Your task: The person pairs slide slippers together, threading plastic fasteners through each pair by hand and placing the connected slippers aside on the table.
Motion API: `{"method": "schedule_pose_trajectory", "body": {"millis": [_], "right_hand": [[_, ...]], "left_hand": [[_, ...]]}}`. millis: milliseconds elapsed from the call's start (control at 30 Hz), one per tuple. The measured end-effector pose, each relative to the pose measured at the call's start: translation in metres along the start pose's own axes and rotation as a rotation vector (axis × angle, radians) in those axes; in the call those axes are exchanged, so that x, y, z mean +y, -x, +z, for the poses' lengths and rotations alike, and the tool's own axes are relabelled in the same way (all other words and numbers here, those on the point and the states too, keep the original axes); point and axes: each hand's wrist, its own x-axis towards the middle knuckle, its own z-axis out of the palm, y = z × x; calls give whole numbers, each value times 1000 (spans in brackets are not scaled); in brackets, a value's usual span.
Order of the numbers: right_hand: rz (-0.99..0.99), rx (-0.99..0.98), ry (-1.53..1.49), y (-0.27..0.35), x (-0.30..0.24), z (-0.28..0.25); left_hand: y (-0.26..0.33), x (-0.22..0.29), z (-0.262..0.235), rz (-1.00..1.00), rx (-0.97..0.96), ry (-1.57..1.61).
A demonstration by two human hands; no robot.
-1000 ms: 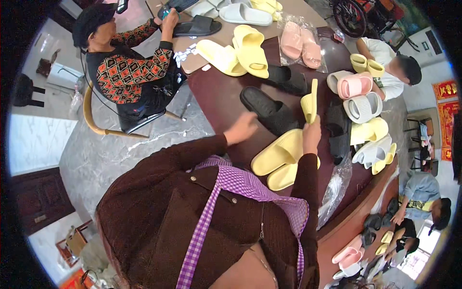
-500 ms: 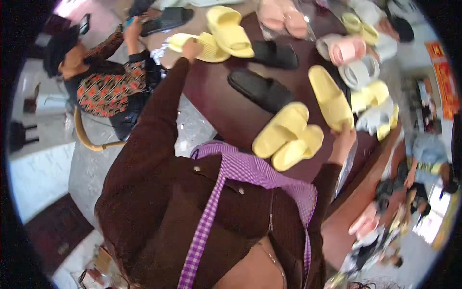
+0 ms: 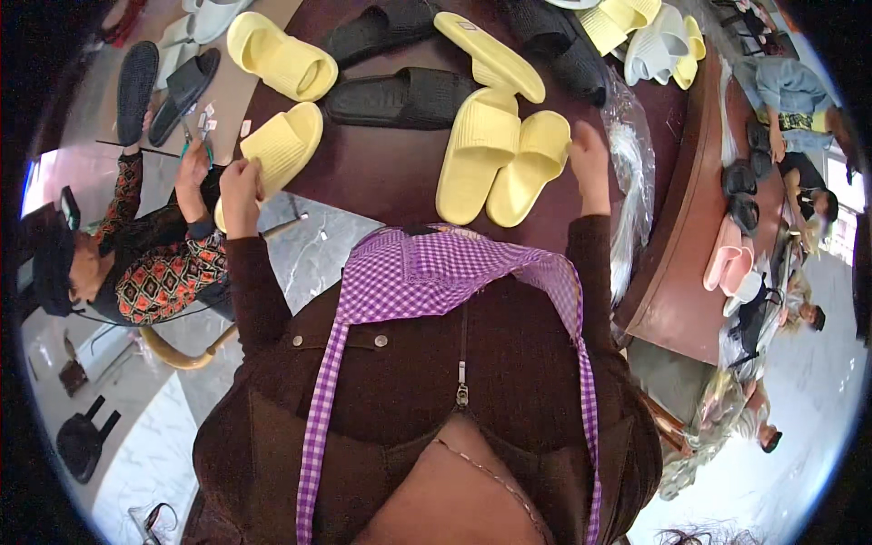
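My left hand [image 3: 241,193] is closed on the edge of a yellow slide slipper [image 3: 286,145], over the table's left edge. Beside the right-hand slipper of a yellow pair [image 3: 480,145], my right hand [image 3: 590,168] has loosely bent fingers and nothing visible in them; whether it touches the slipper's edge I cannot tell. Just beyond that pair lies a yellow slipper [image 3: 490,56] with a small label on its sole. Two black slippers [image 3: 395,98] lie left of it, and another yellow slipper [image 3: 282,56] sits past my left hand.
At left sits a co-worker [image 3: 159,272] whose hand holds scissors [image 3: 202,136]. Clear plastic bags [image 3: 631,154] lie along the right side of the dark red table [image 3: 359,177]. More black, grey and yellow slippers [image 3: 656,44] stand at the far right. Other people [image 3: 799,91] are further right.
My right hand has let go of the labelled yellow slipper, which now lies beyond the yellow pair. My left hand has drawn its yellow slipper nearer. The whole view has turned.
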Motion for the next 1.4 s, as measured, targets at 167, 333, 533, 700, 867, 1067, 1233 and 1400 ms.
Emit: {"method": "schedule_pose_trajectory", "body": {"millis": [167, 333, 533, 700, 867, 1067, 1233, 1400], "right_hand": [[-104, -97, -24, 35, 49, 26], [-29, 65, 256, 41, 21, 40], [82, -14, -105, 63, 25, 1], [171, -277, -651, 129, -20, -35], [114, -137, -646, 157, 2, -11], [257, 343, -359, 133, 95, -1], [330, 432, -248, 124, 85, -15], [334, 360, -164, 105, 77, -14]], "left_hand": [[33, 30, 20, -302, -224, 411], [78, 69, 91, -430, -615, 561], [136, 103, 198, -403, -889, 824], [172, 110, 265, -501, -1054, 952], [205, 103, 318, -477, -1244, 901], [202, 92, 286, -147, -1207, 316], [132, 30, 247, 332, -575, -130], [100, -4, 241, 346, -395, -263]]}}
